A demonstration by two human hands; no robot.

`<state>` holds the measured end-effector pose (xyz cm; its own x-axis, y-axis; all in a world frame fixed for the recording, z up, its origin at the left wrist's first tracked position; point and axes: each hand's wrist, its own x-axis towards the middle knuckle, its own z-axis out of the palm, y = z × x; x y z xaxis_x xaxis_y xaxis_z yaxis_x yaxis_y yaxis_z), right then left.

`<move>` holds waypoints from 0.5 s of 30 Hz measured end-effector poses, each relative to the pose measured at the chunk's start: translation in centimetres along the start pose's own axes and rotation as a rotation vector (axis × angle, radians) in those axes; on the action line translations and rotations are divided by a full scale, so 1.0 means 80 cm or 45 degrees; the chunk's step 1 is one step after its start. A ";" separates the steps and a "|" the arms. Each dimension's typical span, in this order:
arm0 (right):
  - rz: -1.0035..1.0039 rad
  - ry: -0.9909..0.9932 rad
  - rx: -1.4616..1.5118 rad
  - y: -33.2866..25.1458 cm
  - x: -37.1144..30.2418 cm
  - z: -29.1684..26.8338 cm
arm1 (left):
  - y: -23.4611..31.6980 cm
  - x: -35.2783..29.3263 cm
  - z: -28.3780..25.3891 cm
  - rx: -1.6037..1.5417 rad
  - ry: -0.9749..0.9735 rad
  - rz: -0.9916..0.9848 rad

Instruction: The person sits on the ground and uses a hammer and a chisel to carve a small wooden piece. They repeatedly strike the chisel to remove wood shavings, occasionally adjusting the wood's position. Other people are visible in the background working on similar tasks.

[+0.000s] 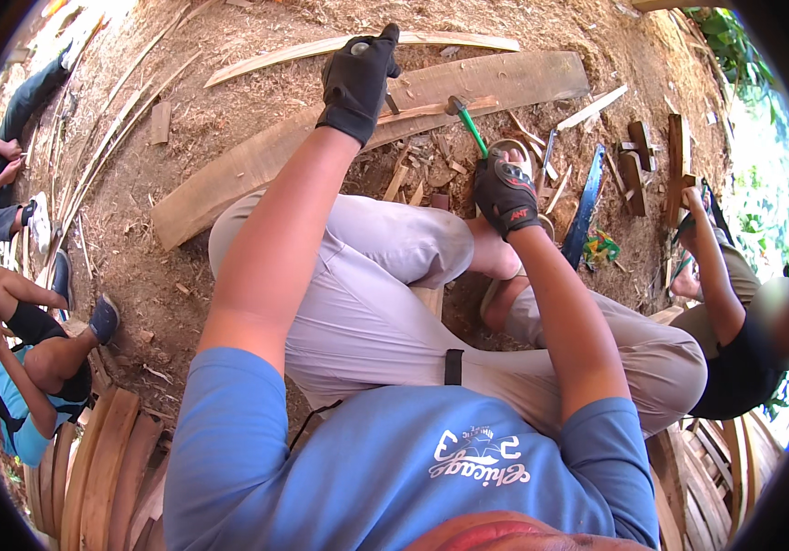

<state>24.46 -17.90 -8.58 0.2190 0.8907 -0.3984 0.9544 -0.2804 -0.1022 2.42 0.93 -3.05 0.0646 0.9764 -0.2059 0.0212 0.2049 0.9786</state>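
Both my hands wear black gloves. My left hand point(359, 81) is closed in a fist above a long wooden plank point(528, 79) lying on the ground. A short dark tip point(393, 104) shows just below that fist; the rest of what it grips is hidden. My right hand point(507, 191) is wrapped round the green handle of a hammer point(472, 128). The hammer's head rests at or just over a narrow wood strip point(427, 111) on the plank; contact is unclear.
A blue-bladed tool like a saw point(584, 207) lies right of my right hand, near dark wooden blocks point(631, 184). Wood chips cover the ground. Beyond the plank is a long pale strip point(275, 64). People sit at left and right. Curved boards point(105, 468) are stacked at lower left.
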 end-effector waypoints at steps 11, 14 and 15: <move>0.015 0.002 -0.038 0.027 0.014 0.030 | 0.003 0.040 -0.011 -0.136 -0.176 0.148; -0.004 -0.020 -0.006 0.010 0.010 0.017 | 0.006 0.057 -0.031 0.341 0.109 0.647; -0.013 0.019 0.014 0.016 0.009 0.022 | 0.012 0.055 -0.028 0.184 0.115 0.523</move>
<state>25.50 -18.26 -10.61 0.2123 0.8989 -0.3834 0.9544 -0.2750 -0.1163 0.46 5.61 -3.01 0.0095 0.9781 0.2078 0.1513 -0.2068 0.9666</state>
